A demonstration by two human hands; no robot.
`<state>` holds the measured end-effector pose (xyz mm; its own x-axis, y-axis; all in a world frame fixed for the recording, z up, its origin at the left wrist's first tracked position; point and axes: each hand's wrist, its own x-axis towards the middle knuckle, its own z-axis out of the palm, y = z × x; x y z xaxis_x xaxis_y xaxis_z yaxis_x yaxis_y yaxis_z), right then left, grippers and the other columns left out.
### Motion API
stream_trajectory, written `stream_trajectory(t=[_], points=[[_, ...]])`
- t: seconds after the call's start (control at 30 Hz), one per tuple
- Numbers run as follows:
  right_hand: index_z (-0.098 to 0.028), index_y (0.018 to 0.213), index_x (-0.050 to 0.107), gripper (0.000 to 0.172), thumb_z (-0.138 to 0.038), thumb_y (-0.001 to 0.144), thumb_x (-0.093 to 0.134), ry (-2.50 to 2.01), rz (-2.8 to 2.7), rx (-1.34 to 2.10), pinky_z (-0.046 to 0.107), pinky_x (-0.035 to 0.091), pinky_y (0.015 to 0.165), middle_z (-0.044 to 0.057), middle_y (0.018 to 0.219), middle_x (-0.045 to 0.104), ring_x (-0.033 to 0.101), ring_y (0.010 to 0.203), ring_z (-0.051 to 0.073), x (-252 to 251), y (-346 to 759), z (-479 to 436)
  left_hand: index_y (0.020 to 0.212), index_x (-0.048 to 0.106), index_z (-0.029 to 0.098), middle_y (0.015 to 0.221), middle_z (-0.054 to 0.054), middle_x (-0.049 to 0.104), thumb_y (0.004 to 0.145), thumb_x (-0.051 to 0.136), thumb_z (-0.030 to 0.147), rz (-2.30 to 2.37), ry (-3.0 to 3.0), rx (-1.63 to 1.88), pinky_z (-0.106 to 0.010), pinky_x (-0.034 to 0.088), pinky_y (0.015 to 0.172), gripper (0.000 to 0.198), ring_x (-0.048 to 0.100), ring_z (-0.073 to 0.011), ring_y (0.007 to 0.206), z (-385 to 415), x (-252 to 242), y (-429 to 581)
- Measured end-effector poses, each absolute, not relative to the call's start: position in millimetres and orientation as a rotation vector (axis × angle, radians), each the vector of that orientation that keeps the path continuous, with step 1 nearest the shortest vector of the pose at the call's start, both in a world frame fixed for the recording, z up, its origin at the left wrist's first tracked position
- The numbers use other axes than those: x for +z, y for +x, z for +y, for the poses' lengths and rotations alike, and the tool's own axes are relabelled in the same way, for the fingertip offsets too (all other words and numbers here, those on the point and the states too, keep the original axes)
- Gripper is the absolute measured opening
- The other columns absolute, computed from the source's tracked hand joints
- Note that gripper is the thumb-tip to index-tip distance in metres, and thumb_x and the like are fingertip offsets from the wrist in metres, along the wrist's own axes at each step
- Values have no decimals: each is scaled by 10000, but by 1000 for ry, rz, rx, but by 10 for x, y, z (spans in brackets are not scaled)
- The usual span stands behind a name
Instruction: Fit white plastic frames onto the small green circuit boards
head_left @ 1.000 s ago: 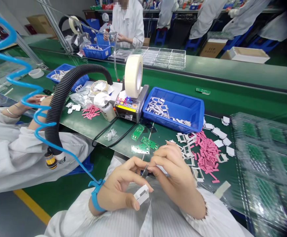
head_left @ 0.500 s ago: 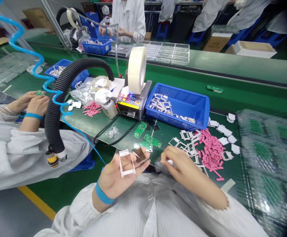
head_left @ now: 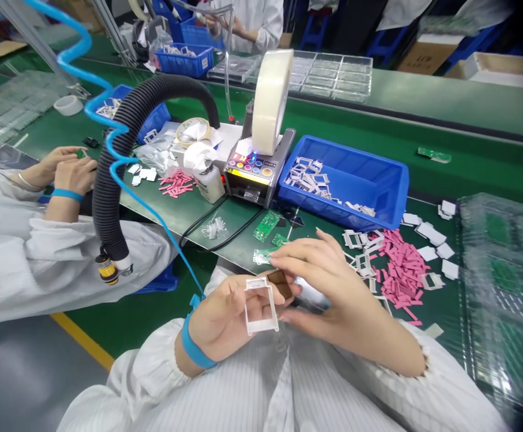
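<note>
My left hand is palm up and holds a white plastic frame, with the thumb against the frame's left side. A small dark brown glossy panel lies at the fingertips of the same hand. Over from the right comes my right hand, its fingers apart and its thumb below them. It hovers beside the panel and the frame; whether its fingertips touch the panel I cannot tell. Just beyond both hands lie green circuit boards, one partly covered by the right fingers.
A blue bin of white frames stands beside a tape dispenser. Pink strips and white squares lie on the right, near clear trays. A black hose arches at left, by a co-worker's hands.
My right hand has moved left and opened, up to the left hand. The left hand, frame and panel appear farther right, and the whole view has shifted.
</note>
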<state>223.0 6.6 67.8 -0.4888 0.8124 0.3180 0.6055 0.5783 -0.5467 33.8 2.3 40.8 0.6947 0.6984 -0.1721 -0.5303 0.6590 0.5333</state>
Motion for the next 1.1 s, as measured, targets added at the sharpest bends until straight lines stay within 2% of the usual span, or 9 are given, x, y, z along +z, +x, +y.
stream_trajectory(t=[0.2,0.37,0.47,0.53,0.6,0.7,0.83,0.97,1.1], points=[[-251,1058,558,283,-284,784,621,-1068,-2119,612,525,311,988,56,969,654,589,973,235,565,2241,113,818,715,150,1114,-133,635,666,666,569,380,381,710,-506,290,1039,448,525,-331,1145,25,442,361],[-236,984,562,218,-329,796,621,-1052,-1923,548,502,369,947,42,862,635,610,848,219,554,2260,105,839,703,179,1178,-108,627,687,660,550,335,386,726,-493,286,1051,404,523,-308,1165,65,412,409],[-245,971,573,232,-401,803,610,-1087,-1996,279,561,286,996,35,832,637,584,888,244,625,2256,76,916,692,175,1070,-104,676,698,657,540,402,491,790,-447,386,967,426,596,-274,1046,84,331,462],[-246,948,589,242,-420,785,631,-1090,-2115,72,610,176,1035,25,808,648,563,927,264,686,2246,51,918,695,156,887,-86,707,689,656,555,441,587,842,-368,463,836,462,645,-225,865,85,278,497],[-242,940,601,251,-415,766,653,-1065,-2219,-81,637,105,1044,19,803,655,550,943,272,740,2238,29,894,705,162,751,-42,696,665,665,573,445,650,873,-284,480,692,471,643,-172,717,79,252,521],[-230,961,606,271,-394,755,670,-1035,-2321,-154,624,146,1042,21,824,658,545,939,263,795,2248,14,860,716,173,670,24,659,652,647,603,470,709,851,-217,445,613,483,638,-131,669,81,260,541],[-235,950,609,226,-399,795,623,-974,-2382,-131,605,163,1056,16,819,664,544,916,244,824,2290,17,732,698,148,585,29,620,605,645,646,424,787,789,-208,431,531,517,620,-111,570,107,274,581],[-215,957,604,221,-396,831,586,-953,-2347,-117,663,101,1048,32,814,663,534,928,257,816,2326,26,758,698,113,615,30,620,648,622,623,440,774,826,-213,438,585,527,638,-122,637,101,262,637],[-217,1031,603,220,-362,881,532,-1024,-2288,-40,643,137,1056,43,883,655,526,985,252,795,2264,-12,853,709,135,752,-28,703,619,667,611,447,691,888,-250,491,652,532,665,-170,730,56,218,675]])
